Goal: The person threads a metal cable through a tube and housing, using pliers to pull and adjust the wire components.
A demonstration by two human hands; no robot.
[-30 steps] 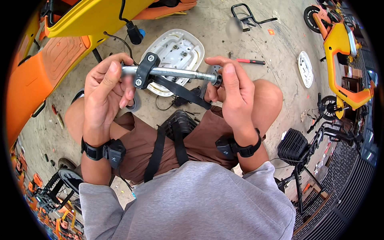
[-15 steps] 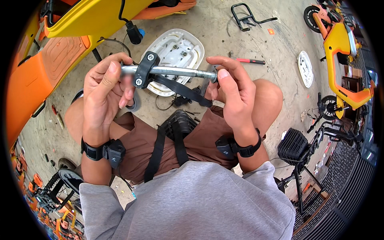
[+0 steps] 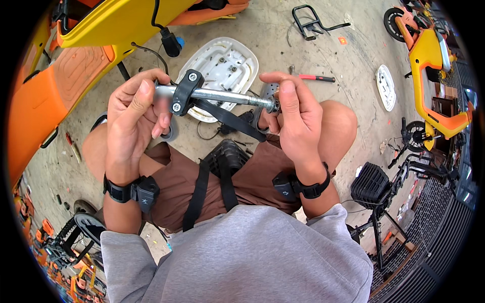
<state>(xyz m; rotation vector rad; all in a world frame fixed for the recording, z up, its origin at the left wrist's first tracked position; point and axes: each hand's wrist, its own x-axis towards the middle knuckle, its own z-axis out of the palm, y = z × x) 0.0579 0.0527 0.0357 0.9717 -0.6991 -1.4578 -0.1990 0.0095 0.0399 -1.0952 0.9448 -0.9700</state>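
A long shiny metal bolt lies across between my hands, its threaded end to the right and tilted slightly down. My left hand is closed around its left end, with fingers and thumb pinching it. Beside those fingers a black clamp with two screws sits around the bolt, and a black strap hangs from it toward the right. At the threaded end, my right hand pinches a flanged nut between thumb and fingers. How far the nut is threaded on cannot be made out.
A white plastic cover with small hardware inside lies on the floor ahead. Beyond my right hand are a red-and-black-handled hammer and a black metal frame. A yellow-orange scooter stands close on the left.
The bolt's threaded end has dropped a little, and the nut now shows more of its face. My right thumb has shifted up along the nut. The left hand keeps its grip.
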